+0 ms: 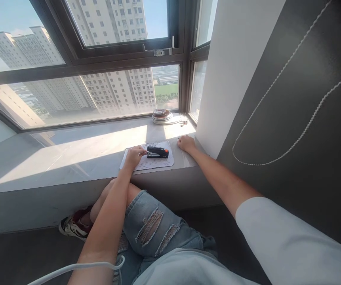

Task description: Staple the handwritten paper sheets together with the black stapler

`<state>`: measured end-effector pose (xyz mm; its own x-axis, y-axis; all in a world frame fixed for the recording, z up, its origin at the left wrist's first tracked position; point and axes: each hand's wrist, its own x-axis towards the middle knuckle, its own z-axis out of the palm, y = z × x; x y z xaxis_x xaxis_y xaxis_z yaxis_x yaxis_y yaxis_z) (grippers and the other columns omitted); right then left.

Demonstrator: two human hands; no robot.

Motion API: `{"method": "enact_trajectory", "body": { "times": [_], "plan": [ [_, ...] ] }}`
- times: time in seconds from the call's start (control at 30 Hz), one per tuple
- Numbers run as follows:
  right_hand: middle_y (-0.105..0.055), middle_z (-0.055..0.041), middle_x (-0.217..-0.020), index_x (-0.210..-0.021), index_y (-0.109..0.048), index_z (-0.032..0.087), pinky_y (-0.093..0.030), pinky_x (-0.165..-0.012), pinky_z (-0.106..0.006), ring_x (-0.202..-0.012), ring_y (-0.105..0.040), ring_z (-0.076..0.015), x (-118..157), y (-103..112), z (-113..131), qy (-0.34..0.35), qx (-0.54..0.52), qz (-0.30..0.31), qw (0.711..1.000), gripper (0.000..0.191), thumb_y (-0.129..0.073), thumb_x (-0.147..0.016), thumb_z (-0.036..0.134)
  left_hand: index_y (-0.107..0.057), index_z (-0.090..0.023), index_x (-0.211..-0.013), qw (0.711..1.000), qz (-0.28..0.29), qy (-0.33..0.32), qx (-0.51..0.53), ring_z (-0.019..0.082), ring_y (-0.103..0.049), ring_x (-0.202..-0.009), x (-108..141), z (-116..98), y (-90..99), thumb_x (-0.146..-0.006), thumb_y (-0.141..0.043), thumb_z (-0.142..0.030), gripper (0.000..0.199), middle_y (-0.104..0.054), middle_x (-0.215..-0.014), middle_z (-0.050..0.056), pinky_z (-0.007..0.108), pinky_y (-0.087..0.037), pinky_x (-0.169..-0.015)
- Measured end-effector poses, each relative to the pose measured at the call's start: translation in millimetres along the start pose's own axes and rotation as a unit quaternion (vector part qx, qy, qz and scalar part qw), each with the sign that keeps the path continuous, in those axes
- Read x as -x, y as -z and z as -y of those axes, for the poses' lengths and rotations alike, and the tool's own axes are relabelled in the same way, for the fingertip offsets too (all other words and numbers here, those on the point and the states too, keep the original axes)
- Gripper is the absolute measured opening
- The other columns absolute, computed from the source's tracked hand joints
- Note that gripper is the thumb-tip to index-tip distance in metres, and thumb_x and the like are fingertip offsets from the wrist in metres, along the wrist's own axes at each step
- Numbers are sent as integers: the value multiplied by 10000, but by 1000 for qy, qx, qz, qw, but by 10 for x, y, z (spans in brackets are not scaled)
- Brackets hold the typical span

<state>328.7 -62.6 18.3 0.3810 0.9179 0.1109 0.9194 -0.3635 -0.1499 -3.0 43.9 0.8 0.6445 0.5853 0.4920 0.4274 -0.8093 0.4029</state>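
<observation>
A black stapler (157, 152) with an orange-red patch lies on sheets of paper (161, 164) covered in lines of writing or print, on the window sill. My left hand (134, 156) is closed at the stapler's left end, its fingertips on the metal part there. To the right of the paper, my right hand (186, 143) rests on the sill with the fingers curled together. A tiny dark thing shows at its fingertips, too small to name.
A stack of round plate-like things (162, 117) stands by the window corner, with small keys or clips (183, 123) beside it. A beaded blind cord (258, 164) hangs at the right wall. The sill's front edge (78, 183) runs above my crossed legs.
</observation>
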Motion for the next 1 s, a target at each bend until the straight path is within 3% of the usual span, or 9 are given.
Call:
{"method": "enact_trajectory", "body": {
  "times": [0.2,0.33,0.53,0.73,0.83,0.93,1.0],
  "plan": [
    [-783,-163,-1033,-1034,-809,148,-477,-796,-295,-965,-714,-268,18,15,4,4,2,6,1000,338,-481,-1064,226,-820,-242,-896,999,-20,23,41,280,-725,-974,18,-60,-2,-990,-701,-241,152,-759,-979,65,412,-583,-924],
    [-780,-155,-1020,-1024,-809,150,-476,-786,-297,-949,-715,-263,15,6,0,8,2,4,1000,340,-477,-1064,215,-707,-210,-908,991,-93,79,59,282,-711,-990,14,-105,-12,-1039,-600,-233,170,-737,-1000,89,393,-566,-884],
    [-780,-157,-1062,-1091,-813,148,-482,-808,-291,-997,-725,-264,19,10,-2,7,4,-1,1000,324,-500,-1060,226,-530,-233,-976,952,-194,194,135,187,-558,-615,15,-109,29,-1153,-381,-262,233,-638,-769,26,291,-435,-597],
    [-780,-166,-1093,-1127,-809,149,-483,-834,-284,-1038,-731,-267,20,12,-6,3,7,-2,1000,321,-508,-1067,242,-604,-210,-989,942,-180,218,179,157,-510,-548,16,-54,21,-1102,-471,-344,220,-621,-759,28,255,-372,-492],
    [-780,-174,-1119,-1131,-807,149,-488,-837,-289,-1054,-733,-277,1,-7,-14,3,9,-3,1000,325,-504,-1064,243,-711,-187,-1050,947,-162,204,185,183,-605,-630,16,-39,15,-1085,-500,-383,290,-707,-844,71,275,-468,-549],
    [-781,-175,-1135,-1135,-803,150,-491,-841,-291,-1062,-736,-281,-20,-29,-24,1,12,-4,1000,321,-504,-1059,242,-795,-194,-1044,959,-141,173,177,247,-714,-869,9,-57,21,-1030,-635,-403,264,-788,-993,95,357,-590,-781],
    [-782,-170,-1136,-1127,-804,157,-493,-847,-290,-1064,-738,-280,-31,-38,-30,2,14,-4,1000,319,-505,-1062,250,-822,-207,-1000,965,-124,155,170,280,-729,-964,3,-78,24,-979,-732,-399,213,-808,-1050,89,416,-594,-913]
  ]
}}
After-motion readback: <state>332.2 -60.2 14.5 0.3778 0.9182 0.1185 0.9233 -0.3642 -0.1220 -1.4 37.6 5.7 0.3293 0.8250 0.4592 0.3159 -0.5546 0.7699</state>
